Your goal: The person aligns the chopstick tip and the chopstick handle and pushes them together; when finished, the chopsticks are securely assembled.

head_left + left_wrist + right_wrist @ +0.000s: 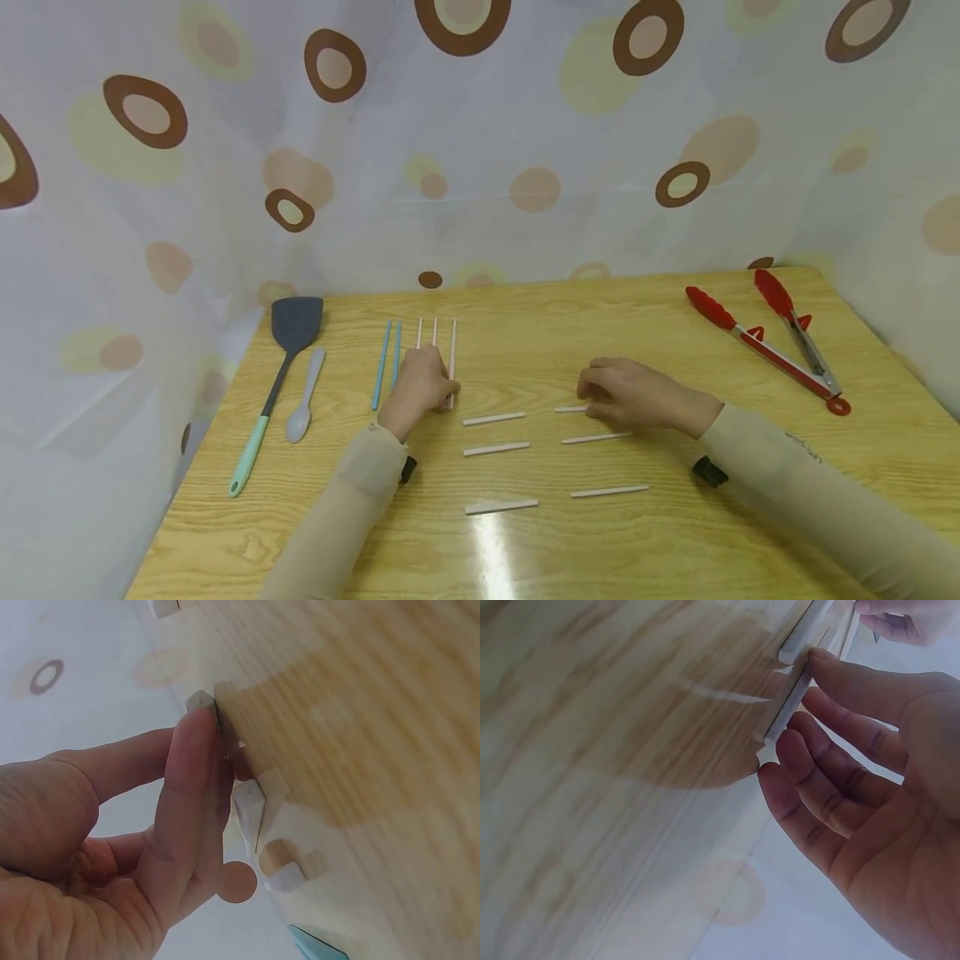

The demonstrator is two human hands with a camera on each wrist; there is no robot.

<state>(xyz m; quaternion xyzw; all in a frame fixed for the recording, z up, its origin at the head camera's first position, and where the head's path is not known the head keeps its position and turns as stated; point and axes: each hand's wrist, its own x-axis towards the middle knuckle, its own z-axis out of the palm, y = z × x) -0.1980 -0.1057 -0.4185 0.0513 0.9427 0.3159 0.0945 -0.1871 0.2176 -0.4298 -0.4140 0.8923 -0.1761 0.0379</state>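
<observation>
My left hand (pixel 422 379) pinches the near end of the rightmost white chopstick (pixel 453 342) at the back of the table. Two more white chopsticks (pixel 435 332) lie beside it, partly hidden by the hand. My right hand (pixel 630 393) has its thumb and fingertips about a short white stick (pixel 570 409); in the right wrist view that stick (pixel 786 712) is held between thumb and forefinger. Nearer lie other short white sticks in two columns, among them a left one (pixel 496 449) and a right one (pixel 597 437).
Two blue chopsticks (pixel 381 367) lie left of the left hand. Farther left are a grey spoon (pixel 303 404) and a spatula (pixel 277 387) with a mint handle. Red tongs (pixel 783 358) lie spread at the right. A patterned cloth (pixel 480 150) hangs behind the wooden table (pixel 510 342).
</observation>
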